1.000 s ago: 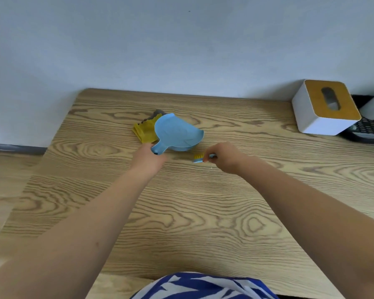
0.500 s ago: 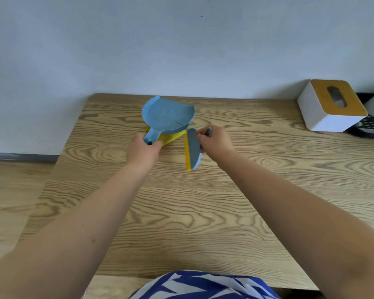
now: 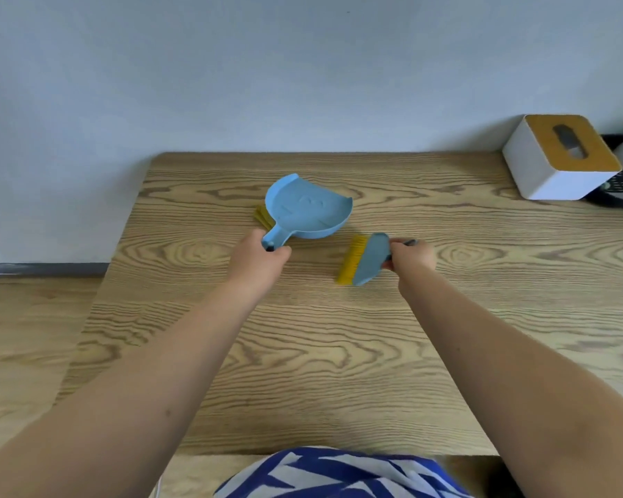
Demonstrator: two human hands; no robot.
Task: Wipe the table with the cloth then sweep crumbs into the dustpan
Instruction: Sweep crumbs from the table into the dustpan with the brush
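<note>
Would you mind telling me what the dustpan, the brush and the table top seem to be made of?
The dustpan, held by the left hand, looks like moulded matte plastic: uniform light blue, smooth rounded rim. The brush, in the right hand, has a similar blue plastic back and yellow bristles, probably synthetic. The table shows bold wood grain with a flat sheen; solid wood or printed laminate, I cannot tell.

Brush (image 3: 365,258) now apart from dustpan (image 3: 308,213).
</note>
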